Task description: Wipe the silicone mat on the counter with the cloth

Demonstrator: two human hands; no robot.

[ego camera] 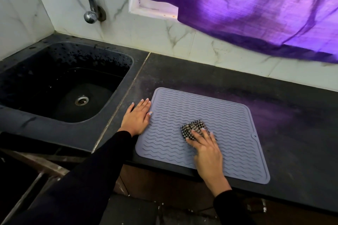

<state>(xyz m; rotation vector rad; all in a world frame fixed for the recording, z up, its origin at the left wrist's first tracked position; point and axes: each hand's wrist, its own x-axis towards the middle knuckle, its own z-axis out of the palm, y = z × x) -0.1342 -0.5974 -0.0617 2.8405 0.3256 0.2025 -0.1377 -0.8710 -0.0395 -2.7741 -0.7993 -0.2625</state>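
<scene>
Pressing the checked cloth [194, 129] onto the silicone mat [228, 124], your right hand [207, 149] lies flat-fingered; your left hand [137, 117], fingers straight, steadies the mat's edge.

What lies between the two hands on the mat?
Only bare ribbed surface of the silicone mat separates the left hand at its edge from the right hand pressing the checked cloth, as the head view shows.

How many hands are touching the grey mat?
2: the left hand rests flat at the mat's left edge, and the right hand presses the checked cloth near its middle.
</scene>
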